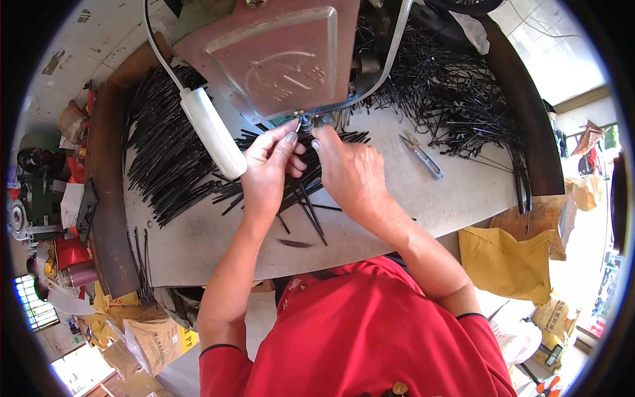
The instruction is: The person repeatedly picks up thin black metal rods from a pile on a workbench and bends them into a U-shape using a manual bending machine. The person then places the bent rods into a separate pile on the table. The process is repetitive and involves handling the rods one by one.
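Under the front of a reddish-brown machine head (278,63), my two hands meet at a small shiny metal part (305,124). My left hand (270,165) is closed in a pinch, thumb against forefinger, just left of that part; what it pinches is too small to name. My right hand (354,169) is curled, with its fingertips at the part's right side, and anything inside is hidden. Beneath and between the hands lie thin black rods (309,212), some sticking out toward me. A large pile of straight black rods (165,145) spreads to the left.
A white lamp-like bar (213,132) on a cable hangs beside my left hand. Thread snips (423,155) lie right of my right hand. Tangled black rods (456,99) fill the far right. Raised brown edges (109,172) border the table (218,248). A yellow bag (509,261) sits at right.
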A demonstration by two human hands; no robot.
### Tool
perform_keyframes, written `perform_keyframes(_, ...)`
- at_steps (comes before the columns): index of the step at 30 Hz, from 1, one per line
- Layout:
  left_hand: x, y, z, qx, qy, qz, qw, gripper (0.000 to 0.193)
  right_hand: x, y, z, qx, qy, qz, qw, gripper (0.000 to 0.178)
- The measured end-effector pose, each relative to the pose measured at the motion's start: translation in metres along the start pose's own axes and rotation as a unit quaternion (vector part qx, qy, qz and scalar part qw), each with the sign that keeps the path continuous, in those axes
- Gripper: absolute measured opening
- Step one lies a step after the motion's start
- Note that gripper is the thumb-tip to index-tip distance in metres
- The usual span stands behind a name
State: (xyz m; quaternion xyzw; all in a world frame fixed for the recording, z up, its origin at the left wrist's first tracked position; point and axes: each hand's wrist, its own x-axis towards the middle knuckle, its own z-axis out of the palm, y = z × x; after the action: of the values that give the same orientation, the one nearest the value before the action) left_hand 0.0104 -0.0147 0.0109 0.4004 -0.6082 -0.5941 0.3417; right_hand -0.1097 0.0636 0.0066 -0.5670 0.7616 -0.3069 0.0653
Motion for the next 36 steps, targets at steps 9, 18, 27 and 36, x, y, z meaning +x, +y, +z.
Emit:
perform_keyframes(9, -0.005, 0.007, 0.003, 0.099, -0.001, 0.024, 0.995, 0.021, -0.002, 0.001, 0.0, 0.04, -0.003, 0.01, 0.999, 0.011)
perform_keyframes(18, 0.006, 0.023, -0.012, 0.14, -0.051, -0.003, 0.989, 0.021, 0.002, 0.017, 0.0, 0.09, 0.009, -0.014, 0.996, 0.015)
perform_keyframes(27, -0.007, 0.023, -0.015, -0.165, -0.132, -0.144, 0.967, 0.02, -0.007, 0.001, -0.027, 0.188, -0.04, -0.052, 0.98, 0.016)
perform_keyframes(36, -0.052, 0.002, 0.008, -0.298, -0.063, -0.122, 0.945, 0.012, -0.052, 0.001, 0.005, 0.848, 0.023, 0.275, 0.453, 0.024)
